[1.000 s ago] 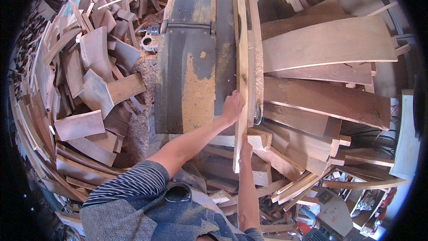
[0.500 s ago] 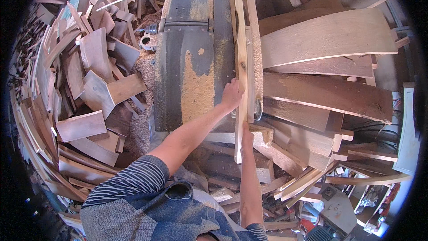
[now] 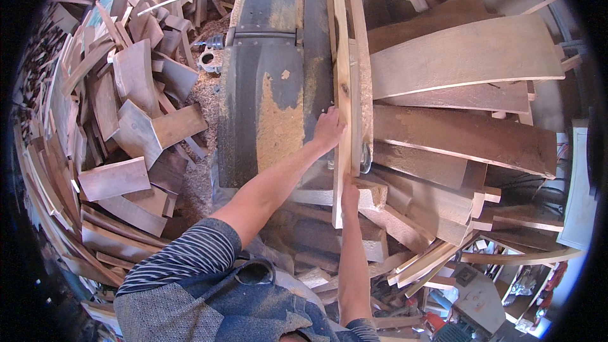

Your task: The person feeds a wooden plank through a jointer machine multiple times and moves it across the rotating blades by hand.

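Observation:
A long, narrow wooden board (image 3: pixel 343 92) with a knot in it lies lengthwise along a fence (image 3: pixel 365 82) on a dark, sawdust-dusted woodworking machine table (image 3: pixel 244 107). My left hand (image 3: pixel 329 128) presses against the board's left side, its fingers curled over the edge. Nearer to me, my right hand (image 3: pixel 349 194) grips the board close to its near end, which sticks out past the table. The fingers of my right hand are partly hidden by the board and the hand itself.
Offcuts (image 3: pixel 133 76) are heaped on the left, close to a round metal fitting (image 3: pixel 208 59) at the machine's side. Wide planks (image 3: pixel 462 54) fan out on the right. Stacked beams (image 3: pixel 335 231) lie below the table's near edge. A grey cabinet-like box (image 3: pixel 478 294) stands at lower right.
The board has slid slightly away from me along the fence. Both hands have moved forward a little with it and keep their hold.

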`<state>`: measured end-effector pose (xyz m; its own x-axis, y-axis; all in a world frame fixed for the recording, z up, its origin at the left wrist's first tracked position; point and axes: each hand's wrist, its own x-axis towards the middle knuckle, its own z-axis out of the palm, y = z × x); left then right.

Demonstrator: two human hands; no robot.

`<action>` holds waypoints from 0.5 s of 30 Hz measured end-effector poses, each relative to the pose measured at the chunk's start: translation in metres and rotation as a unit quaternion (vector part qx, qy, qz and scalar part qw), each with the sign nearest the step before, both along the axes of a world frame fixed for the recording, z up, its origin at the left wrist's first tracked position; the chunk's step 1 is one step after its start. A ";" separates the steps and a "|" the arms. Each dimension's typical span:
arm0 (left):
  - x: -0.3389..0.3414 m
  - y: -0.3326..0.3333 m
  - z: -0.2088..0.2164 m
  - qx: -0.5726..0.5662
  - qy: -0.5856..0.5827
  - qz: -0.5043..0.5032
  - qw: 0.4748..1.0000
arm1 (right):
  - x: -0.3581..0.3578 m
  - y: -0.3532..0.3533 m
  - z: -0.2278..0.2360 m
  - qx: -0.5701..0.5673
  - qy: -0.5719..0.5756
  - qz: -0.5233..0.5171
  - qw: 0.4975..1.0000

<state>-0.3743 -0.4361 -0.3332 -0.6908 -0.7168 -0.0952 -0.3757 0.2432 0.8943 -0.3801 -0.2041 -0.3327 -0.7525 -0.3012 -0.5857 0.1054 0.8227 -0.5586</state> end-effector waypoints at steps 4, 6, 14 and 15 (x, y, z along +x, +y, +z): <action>0.000 -0.004 -0.008 -0.005 0.025 0.022 0.999 | 0.028 0.073 0.009 0.092 0.092 0.176 0.976; 0.003 -0.002 -0.003 -0.002 -0.016 0.025 1.000 | 0.057 0.109 0.024 0.064 0.075 0.066 0.993; 0.002 0.001 0.006 -0.008 -0.027 0.021 0.999 | 0.088 0.140 0.026 -0.116 -0.260 -0.232 0.930; 0.002 0.000 0.006 -0.013 -0.020 0.020 1.000 | 0.090 0.132 0.025 -0.117 -0.234 -0.234 0.937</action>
